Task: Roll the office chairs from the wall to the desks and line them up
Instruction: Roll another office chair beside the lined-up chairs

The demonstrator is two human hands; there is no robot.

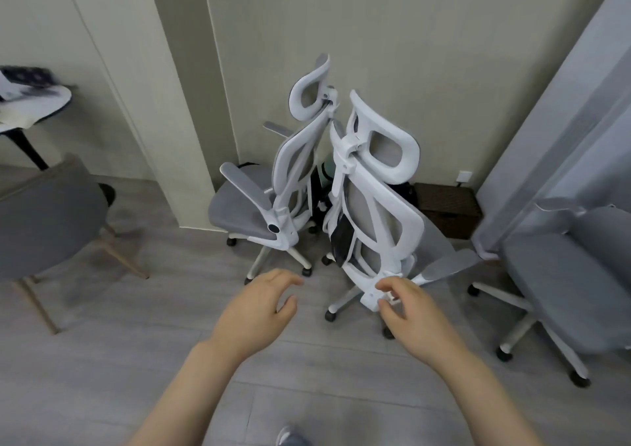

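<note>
A round table point(51, 102) holds blurred, perhaps paper, items beside a grey dining chair point(47, 227).

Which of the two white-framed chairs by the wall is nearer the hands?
The right-hand white chair, back turned to the person. The right hand nearly touches its base; the left-hand white chair stands farther off.

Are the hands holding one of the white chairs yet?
No. Both the left hand and the right hand are open and hold nothing. The right hand's fingertips are in front of the near chair's lower back frame, not gripping it.
</note>
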